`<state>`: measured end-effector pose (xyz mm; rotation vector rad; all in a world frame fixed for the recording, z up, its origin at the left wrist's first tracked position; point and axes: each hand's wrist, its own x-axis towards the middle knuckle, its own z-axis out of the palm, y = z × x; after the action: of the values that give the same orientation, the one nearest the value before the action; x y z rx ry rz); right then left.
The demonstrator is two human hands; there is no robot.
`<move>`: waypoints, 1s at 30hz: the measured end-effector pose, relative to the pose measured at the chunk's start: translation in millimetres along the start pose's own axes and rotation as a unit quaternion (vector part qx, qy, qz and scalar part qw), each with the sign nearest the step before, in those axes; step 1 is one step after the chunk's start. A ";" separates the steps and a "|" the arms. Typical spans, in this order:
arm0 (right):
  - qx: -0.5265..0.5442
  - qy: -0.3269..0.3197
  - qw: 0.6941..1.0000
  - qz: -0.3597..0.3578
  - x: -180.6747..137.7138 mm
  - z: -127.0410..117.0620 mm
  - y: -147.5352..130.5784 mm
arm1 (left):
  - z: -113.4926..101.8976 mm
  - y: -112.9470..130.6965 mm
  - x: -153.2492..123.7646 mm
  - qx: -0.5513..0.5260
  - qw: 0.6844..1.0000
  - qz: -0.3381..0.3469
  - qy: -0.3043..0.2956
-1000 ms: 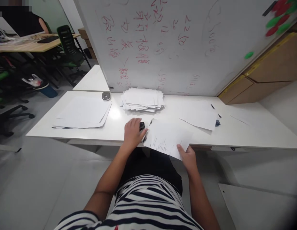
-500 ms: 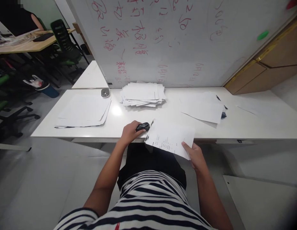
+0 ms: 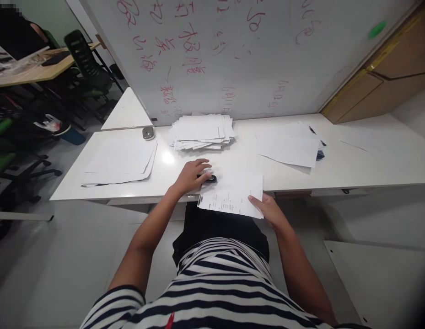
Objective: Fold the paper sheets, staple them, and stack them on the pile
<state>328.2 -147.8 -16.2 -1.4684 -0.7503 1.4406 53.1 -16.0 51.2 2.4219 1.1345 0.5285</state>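
Printed sheets (image 3: 231, 197) overhang the counter (image 3: 339, 171) front, black stapler (image 3: 213, 178) at their left edge.
Right hand (image 3: 271, 210) grip pinches the sheets; left hand (image 3: 190, 177) covers the stapler, closure unclear. Advisable: square edges, press straight.

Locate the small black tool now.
In the head view, the small black tool is partly under the left hand, at the left side of the printed sheet that the right hand holds, near the front edge of the white table.
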 end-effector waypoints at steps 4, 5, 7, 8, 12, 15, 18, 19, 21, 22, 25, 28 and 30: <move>0.004 -0.009 1.000 0.013 -3.0 0.0 0.7 | -9.5 20.0 25.0 -0.044 0.998 -0.021 0.032; 0.002 -0.010 1.000 0.015 -3.5 -0.8 0.9 | -9.4 24.5 32.1 -0.046 0.998 -0.021 0.024; 0.001 -0.005 1.000 0.011 -3.8 -2.9 1.4 | -4.2 30.4 45.8 -0.030 0.999 -0.014 0.012; 0.000 0.005 1.000 0.005 -3.4 -3.9 2.0 | 1.0 31.7 51.9 -0.016 1.000 -0.012 0.009; 0.017 0.061 0.998 -0.019 1.1 -4.6 8.1 | 35.4 26.7 66.5 0.010 0.999 -0.041 0.027; 0.045 0.088 0.995 -0.028 5.3 -0.6 15.6 | 59.3 20.8 67.7 -0.006 0.997 -0.061 0.054; 0.052 0.105 0.993 -0.014 7.1 5.2 20.2 | 68.2 19.6 65.7 0.006 0.997 -0.040 0.068; 0.058 0.104 0.993 -0.003 6.9 6.9 20.4 | 68.1 20.1 65.2 0.023 0.997 -0.035 0.068; 0.082 0.087 0.993 0.017 5.6 9.2 18.9 | 64.1 21.3 65.0 0.064 0.995 -0.030 0.070; 0.095 0.075 0.992 0.023 4.5 9.7 17.6 | 60.2 22.0 65.2 0.076 0.994 -0.019 0.072; 0.109 0.041 0.993 0.019 0.0 8.5 14.6 | 40.3 25.1 62.3 0.019 0.990 0.049 0.134; 0.091 0.048 0.995 -0.009 -4.5 5.8 15.8 | 13.8 28.5 44.2 -0.102 0.937 0.053 0.330; 0.074 0.077 0.994 -0.032 -6.2 3.8 17.5 | 1.6 26.3 23.4 -0.115 0.923 0.031 0.365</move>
<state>320.6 -159.5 -29.0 -1.4113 -0.5779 1.2899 84.3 -13.3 67.1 2.0927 1.1653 1.5816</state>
